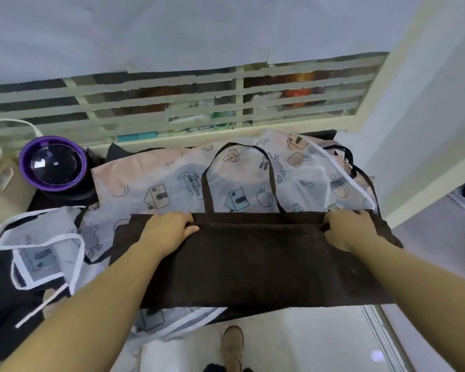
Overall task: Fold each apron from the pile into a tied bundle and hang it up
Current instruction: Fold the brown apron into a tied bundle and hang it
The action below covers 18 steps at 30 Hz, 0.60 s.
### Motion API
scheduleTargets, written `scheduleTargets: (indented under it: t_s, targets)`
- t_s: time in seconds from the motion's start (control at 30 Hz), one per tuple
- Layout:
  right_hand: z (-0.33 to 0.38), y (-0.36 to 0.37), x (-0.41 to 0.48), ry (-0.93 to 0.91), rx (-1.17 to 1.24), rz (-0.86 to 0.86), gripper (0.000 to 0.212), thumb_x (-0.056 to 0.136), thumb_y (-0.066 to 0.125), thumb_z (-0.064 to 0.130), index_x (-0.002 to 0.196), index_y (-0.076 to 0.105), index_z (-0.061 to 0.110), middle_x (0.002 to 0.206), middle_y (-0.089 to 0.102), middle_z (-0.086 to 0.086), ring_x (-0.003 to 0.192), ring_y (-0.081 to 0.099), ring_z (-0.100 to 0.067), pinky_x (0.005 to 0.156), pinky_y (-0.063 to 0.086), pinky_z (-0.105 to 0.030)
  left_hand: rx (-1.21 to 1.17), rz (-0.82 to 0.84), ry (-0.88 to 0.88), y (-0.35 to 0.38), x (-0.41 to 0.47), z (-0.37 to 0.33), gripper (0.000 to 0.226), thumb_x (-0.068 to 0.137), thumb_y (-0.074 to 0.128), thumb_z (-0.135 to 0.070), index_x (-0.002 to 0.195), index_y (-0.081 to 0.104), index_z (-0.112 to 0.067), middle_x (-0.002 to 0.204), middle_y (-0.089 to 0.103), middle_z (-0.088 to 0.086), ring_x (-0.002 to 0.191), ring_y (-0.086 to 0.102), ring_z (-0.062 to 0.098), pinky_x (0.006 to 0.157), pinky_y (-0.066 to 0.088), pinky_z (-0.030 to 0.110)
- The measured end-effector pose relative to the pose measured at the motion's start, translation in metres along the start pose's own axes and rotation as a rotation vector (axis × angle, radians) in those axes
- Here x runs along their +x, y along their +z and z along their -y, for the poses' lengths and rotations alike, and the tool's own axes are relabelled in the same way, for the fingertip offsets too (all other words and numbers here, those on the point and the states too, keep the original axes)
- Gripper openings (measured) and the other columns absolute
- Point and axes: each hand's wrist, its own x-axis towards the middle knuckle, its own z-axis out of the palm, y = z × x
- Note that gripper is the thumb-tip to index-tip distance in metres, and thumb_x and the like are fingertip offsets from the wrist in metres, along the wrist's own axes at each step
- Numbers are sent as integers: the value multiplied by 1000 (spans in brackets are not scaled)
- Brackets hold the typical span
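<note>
Head view: dark brown apron [253,264] lies spread flat in the middle of the picture, on top of a pile of printed aprons [306,170], its near edge hanging just over the front of the pile above the pale floor [293,345]. Its neck loop [209,183] stretches away from the person and lies as a narrow arch over the translucent white and peach cloth printed with little houses, leaves and fruit. A shallow fold runs across the brown apron just below its far edge. The left hand [169,229] grips that fold at its left end, fingers curled over the cloth and thumb tucked against it; the right hand [346,228] grips the same fold at its right end in the same way, knuckles up. Both forearms reach in from the bottom corners. To the left, apart from the brown apron, lies another printed apron with white ties [38,251], partly folded, one tie trailing toward the near edge. Beyond it stands a round appliance with a purple rim and clear domed lid [53,165]. A slatted window grille [172,103] runs along behind the pile. A foot in a beige shoe [232,345] shows on the floor below.
</note>
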Motion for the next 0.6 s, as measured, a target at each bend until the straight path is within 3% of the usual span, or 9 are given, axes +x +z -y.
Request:
scheduleTargets:
  t_s: [0.1, 0.2, 0.33, 0.47, 0.6]
  targets:
    - [-4, 14, 9, -61, 129, 4, 22, 91, 43, 31, 104, 59, 24, 109, 64, -3, 104, 57, -23, 98, 34, -37, -14, 23, -34, 12, 5, 14, 37, 97, 38, -53, 106, 59, -24, 104, 66, -1, 92, 61, 19, 79, 46, 34]
    - [-14, 18, 16, -50, 211, 0, 20, 94, 40, 31, 101, 56, 21, 105, 65, -6, 94, 57, -25, 80, 35, -33, -31, 38, -74, 9, 6, 33, 41, 96, 32, -58, 88, 56, -25, 85, 63, -3, 77, 57, 16, 66, 47, 32]
    - [-11, 22, 25, 6, 238, -18, 15, 96, 38, 31, 92, 48, 20, 99, 61, -7, 82, 53, -23, 74, 33, -33, 42, -5, -110, 8, 10, 45, 43, 97, 29, -57, 94, 59, -25, 87, 63, -4, 81, 59, 17, 66, 48, 32]
    - [-4, 27, 28, 79, 227, -59, 18, 94, 38, 27, 80, 46, 18, 80, 54, -2, 80, 53, -25, 91, 34, -40, 115, -125, -105, 21, 10, 37, 38, 99, 29, -51, 102, 57, -25, 101, 64, -5, 94, 60, 20, 83, 41, 34]
    - [-5, 31, 30, 106, 193, -125, 24, 93, 35, 26, 72, 43, 19, 63, 47, 5, 64, 47, -19, 102, 26, -46, 33, -243, 61, 31, 12, 24, 47, 94, 23, -52, 90, 60, -24, 85, 67, -6, 79, 64, 20, 78, 42, 35]
